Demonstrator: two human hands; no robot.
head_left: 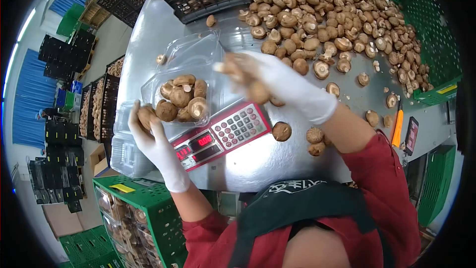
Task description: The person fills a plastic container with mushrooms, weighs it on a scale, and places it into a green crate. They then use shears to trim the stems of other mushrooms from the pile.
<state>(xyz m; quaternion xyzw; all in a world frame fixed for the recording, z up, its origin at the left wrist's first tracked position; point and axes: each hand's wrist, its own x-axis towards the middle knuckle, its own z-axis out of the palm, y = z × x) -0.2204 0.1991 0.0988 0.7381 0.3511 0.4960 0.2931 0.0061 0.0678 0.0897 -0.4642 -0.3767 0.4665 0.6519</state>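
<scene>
A clear plastic clamshell box (210,111) sits on a red digital scale (240,126), its lid folded back and several brown shiitake mushrooms (180,96) inside. At the box's near left corner, my gloved left hand (161,149) is closed on a shiitake mushroom (145,117). My gloved right hand (285,82) is to the right of the box, above the table, with its fingers around more shiitake mushrooms (242,68); motion blurs them. A loose mushroom (281,131) lies right of the scale's keypad.
A large heap of shiitake (317,17) covers the back right of the metal table (248,168). A black crate (208,5) stands at the back, a green crate (436,34) at right. Empty clamshells (129,151) are stacked at left. An orange-handled tool (397,128) lies near a phone (411,135).
</scene>
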